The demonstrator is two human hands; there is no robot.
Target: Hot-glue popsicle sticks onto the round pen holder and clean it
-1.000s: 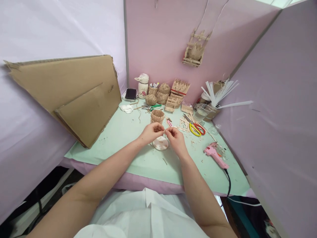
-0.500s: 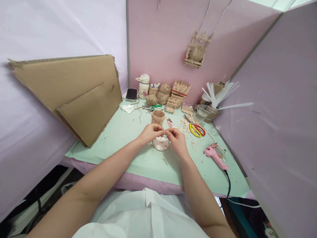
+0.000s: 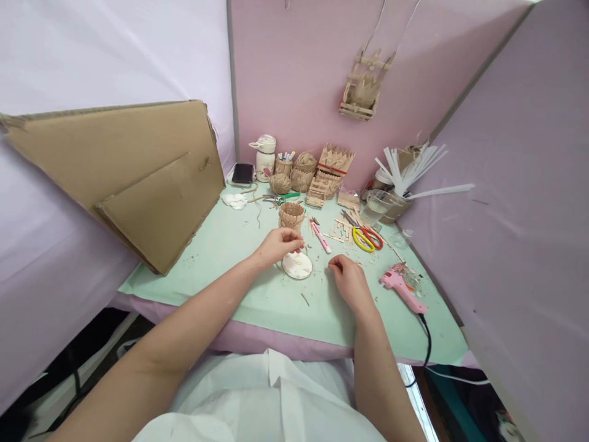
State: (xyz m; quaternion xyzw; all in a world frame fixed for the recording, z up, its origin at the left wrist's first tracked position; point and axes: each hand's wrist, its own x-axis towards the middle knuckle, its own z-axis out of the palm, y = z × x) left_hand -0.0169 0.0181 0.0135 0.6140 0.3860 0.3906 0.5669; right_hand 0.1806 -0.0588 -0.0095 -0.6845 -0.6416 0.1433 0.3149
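My left hand (image 3: 280, 244) is closed in a pinch just above a round white dish or lid (image 3: 298, 265). What its fingertips hold is too small to make out. My right hand (image 3: 350, 281) is apart from it, low over the table to the right of the dish, its fingers curled together; anything in them is hidden. A small brown cup covered in wooden pieces (image 3: 291, 213) stands right behind my left hand. Between the hands and farther back lies a pink and white pen-like tool (image 3: 321, 237).
Yellow-and-red-handled scissors (image 3: 368, 239) lie among wooden sticks at the right. Nearer is a pink glue gun (image 3: 401, 290) with a black cord. A cardboard sheet (image 3: 161, 184) leans at the left. Twine, a bottle (image 3: 265, 161) and wooden crafts (image 3: 334, 166) line the back.
My right hand has drawn away from my left, moving right and toward me. My left hand stays pinched over the dish. More of the pink and white tool shows.
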